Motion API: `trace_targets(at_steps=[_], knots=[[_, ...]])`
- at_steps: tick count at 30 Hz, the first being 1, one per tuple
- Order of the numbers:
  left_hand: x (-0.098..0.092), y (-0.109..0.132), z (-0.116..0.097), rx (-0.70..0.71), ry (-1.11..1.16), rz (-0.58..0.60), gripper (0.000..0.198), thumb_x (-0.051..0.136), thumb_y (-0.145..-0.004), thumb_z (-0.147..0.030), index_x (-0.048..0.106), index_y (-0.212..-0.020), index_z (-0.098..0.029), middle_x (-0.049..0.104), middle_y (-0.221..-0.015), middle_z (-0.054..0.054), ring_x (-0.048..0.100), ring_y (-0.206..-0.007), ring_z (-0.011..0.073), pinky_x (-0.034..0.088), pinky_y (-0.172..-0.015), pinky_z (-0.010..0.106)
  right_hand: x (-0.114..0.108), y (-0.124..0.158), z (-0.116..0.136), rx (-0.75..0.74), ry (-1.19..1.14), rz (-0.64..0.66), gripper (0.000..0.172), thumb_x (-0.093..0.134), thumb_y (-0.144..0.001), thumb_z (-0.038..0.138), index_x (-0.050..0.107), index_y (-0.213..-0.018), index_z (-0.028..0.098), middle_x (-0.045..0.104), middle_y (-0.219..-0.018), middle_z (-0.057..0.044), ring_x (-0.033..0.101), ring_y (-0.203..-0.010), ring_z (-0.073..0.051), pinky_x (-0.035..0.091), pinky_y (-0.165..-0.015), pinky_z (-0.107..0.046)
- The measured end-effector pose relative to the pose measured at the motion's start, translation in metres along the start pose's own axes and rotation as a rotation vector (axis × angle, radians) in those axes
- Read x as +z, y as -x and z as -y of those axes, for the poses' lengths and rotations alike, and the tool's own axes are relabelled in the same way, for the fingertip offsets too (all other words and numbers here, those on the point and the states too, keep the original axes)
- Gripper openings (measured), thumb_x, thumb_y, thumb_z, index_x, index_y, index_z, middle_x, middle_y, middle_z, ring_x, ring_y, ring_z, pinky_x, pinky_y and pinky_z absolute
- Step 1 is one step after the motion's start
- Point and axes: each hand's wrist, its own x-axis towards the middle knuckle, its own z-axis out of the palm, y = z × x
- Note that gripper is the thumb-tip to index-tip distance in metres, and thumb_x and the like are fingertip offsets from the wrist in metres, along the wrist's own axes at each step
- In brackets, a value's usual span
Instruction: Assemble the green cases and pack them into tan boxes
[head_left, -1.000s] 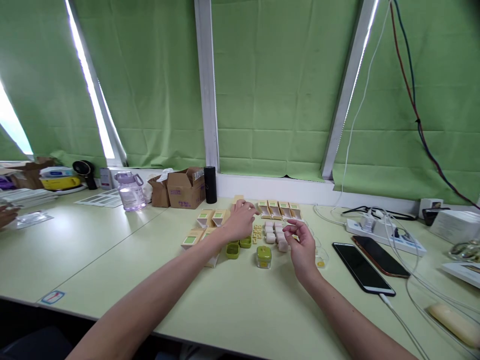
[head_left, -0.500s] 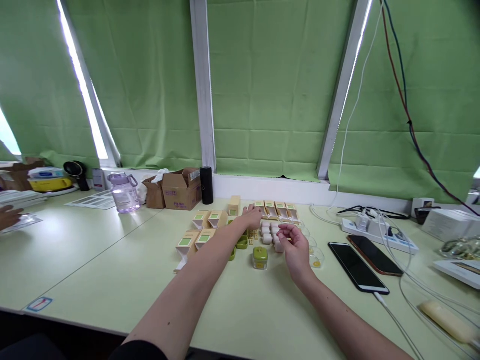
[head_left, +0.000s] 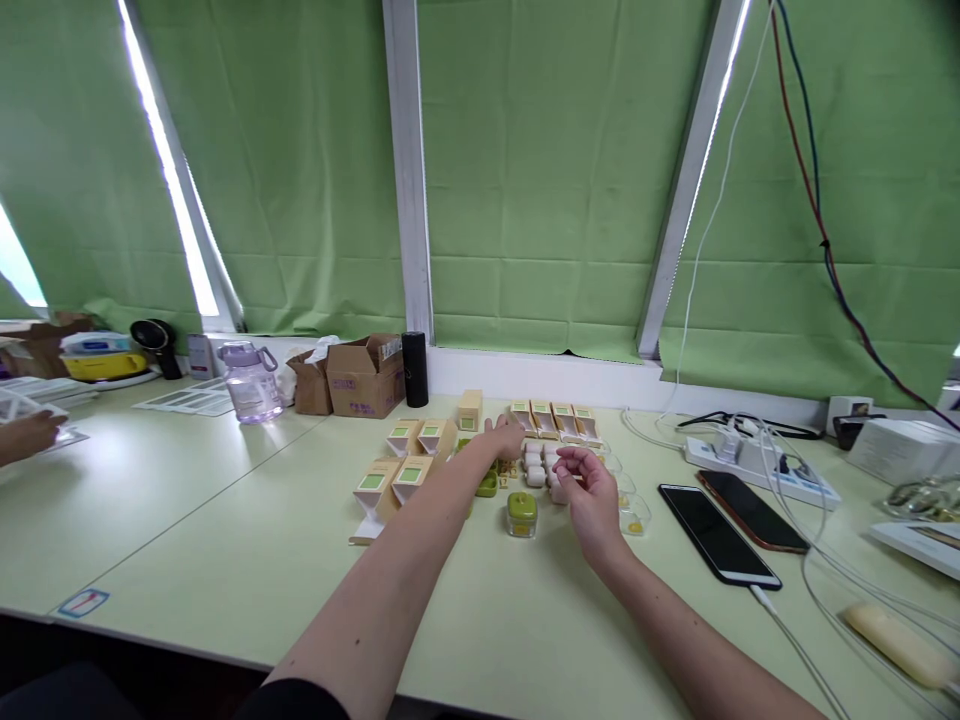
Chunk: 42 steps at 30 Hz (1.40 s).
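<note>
My left hand (head_left: 505,438) reaches to the back of the group, its fingers stretched and slightly apart, by the green lids (head_left: 487,484) and small tan pieces (head_left: 508,470). What lies under its fingertips is hidden. Loosely curled, my right hand (head_left: 592,500) hovers beside the white rounded blocks (head_left: 535,463); a gap shows between thumb and fingers, with nothing visible in it. A clear small jar with a green lid (head_left: 522,513) stands between my forearms. Clear containers with a yellow spot (head_left: 634,518) line the right side, partly covered by my right hand.
Open tan cartons (head_left: 375,482) stand left of my left arm, with more cartons (head_left: 564,420) behind. Two phones (head_left: 716,535), cables and a power strip (head_left: 765,470) lie at right. A purple bottle (head_left: 251,385) and cardboard box (head_left: 365,378) stand back left. Another person's hand (head_left: 30,437) holds sheets.
My two hands stay in nearly the same place; the left forearm shifts slightly right, with the view moving a little. At far left, the other person's hand has moved right, lifting a pale sheet.
</note>
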Motion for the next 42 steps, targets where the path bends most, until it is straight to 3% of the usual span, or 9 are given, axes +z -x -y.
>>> trace_targets(at_steps=[4, 9, 15, 20, 27, 30, 34, 39, 42], knots=[[0.001, 0.001, 0.002, 0.005, 0.047, -0.049, 0.040, 0.068, -0.100, -0.037, 0.062, -0.134, -0.017, 0.063, -0.137, 0.012, 0.065, -0.120, 0.0281, 0.058, -0.101, 0.051, 0.000, 0.001, 0.002, 0.000, 0.010, 0.001, 0.030, 0.072, -0.079, 0.041, 0.071, -0.103, 0.022, 0.070, -0.091, -0.005, 0.063, -0.084, -0.023, 0.050, -0.074, -0.036], [-0.013, 0.012, 0.015, 0.045, 0.158, -0.192, 0.055, 0.055, -0.091, -0.003, 0.057, -0.144, -0.016, 0.045, -0.161, 0.019, 0.047, -0.147, 0.0354, 0.036, -0.123, 0.056, 0.001, 0.000, 0.006, -0.011, 0.018, -0.020, 0.031, 0.074, -0.078, 0.042, 0.071, -0.100, 0.021, 0.071, -0.089, -0.006, 0.065, -0.083, -0.024, 0.050, -0.072, -0.036], [-0.031, 0.039, 0.027, 0.088, 0.278, -0.353, 0.058, 0.042, -0.091, -0.002, 0.051, -0.148, -0.009, 0.038, -0.163, 0.020, 0.042, -0.152, 0.0294, 0.036, -0.127, 0.043, 0.001, -0.001, 0.008, -0.001, 0.007, -0.018, 0.033, 0.075, -0.076, 0.043, 0.071, -0.101, 0.022, 0.071, -0.089, -0.006, 0.065, -0.084, -0.024, 0.050, -0.073, -0.036], [-0.036, 0.086, 0.024, 0.158, 0.298, -0.424, 0.054, 0.040, -0.098, -0.011, 0.046, -0.151, -0.015, 0.036, -0.164, 0.016, 0.055, -0.139, 0.0308, 0.045, -0.121, 0.047, 0.000, -0.002, 0.014, 0.019, -0.059, -0.020, 0.034, 0.076, -0.077, 0.042, 0.069, -0.104, 0.022, 0.072, -0.091, -0.006, 0.066, -0.085, -0.024, 0.051, -0.072, -0.036], [-0.037, 0.171, 0.008, 0.337, 0.079, -0.455, 0.066, 0.040, -0.093, -0.004, 0.034, -0.156, -0.022, 0.039, -0.163, 0.015, 0.065, -0.127, 0.0296, 0.060, -0.097, 0.045, 0.000, -0.006, 0.018, 0.091, -0.039, 0.038, 0.053, 0.077, -0.080, 0.061, 0.068, -0.116, 0.021, 0.078, -0.108, -0.011, 0.069, -0.100, -0.029, 0.054, -0.083, -0.040], [-0.032, 0.197, 0.002, 0.384, 0.000, -0.441, 0.071, 0.042, -0.089, -0.002, 0.031, -0.157, -0.021, 0.043, -0.161, 0.016, 0.064, -0.129, 0.0306, 0.060, -0.099, 0.045, 0.001, -0.008, 0.023, 0.109, -0.026, 0.049, 0.062, 0.078, -0.079, 0.067, 0.068, -0.119, 0.021, 0.079, -0.113, -0.012, 0.070, -0.106, -0.030, 0.053, -0.093, -0.042], [-0.022, 0.214, -0.005, 0.541, -0.095, -0.467, 0.076, 0.047, -0.083, 0.000, 0.033, -0.155, -0.018, 0.050, -0.157, 0.019, 0.056, -0.141, 0.0330, 0.053, -0.113, 0.048, 0.002, -0.010, 0.034, 0.167, -0.019, 0.085, 0.070, 0.078, -0.073, 0.075, 0.070, -0.116, 0.020, 0.080, -0.111, -0.012, 0.072, -0.099, -0.030, 0.055, -0.085, -0.039], [-0.015, 0.219, -0.014, 0.663, -0.103, -0.558, 0.059, 0.042, -0.093, -0.002, 0.045, -0.149, -0.021, 0.063, -0.145, 0.015, 0.065, -0.133, 0.0285, 0.053, -0.113, 0.044, 0.001, -0.012, 0.040, 0.181, -0.065, 0.180, 0.071, 0.078, -0.070, 0.078, 0.073, -0.109, 0.018, 0.078, -0.085, -0.008, 0.072, -0.084, -0.027, 0.053, -0.070, -0.035], [-0.018, 0.223, -0.018, 0.682, -0.082, -0.593, 0.057, 0.046, -0.092, -0.004, 0.050, -0.146, -0.022, 0.066, -0.142, 0.015, 0.065, -0.131, 0.0297, 0.053, -0.112, 0.045, 0.000, -0.011, 0.041, 0.138, -0.103, 0.197, 0.068, 0.084, -0.067, 0.071, 0.074, -0.110, 0.019, 0.079, -0.090, -0.009, 0.071, -0.086, -0.027, 0.054, -0.071, -0.035]])
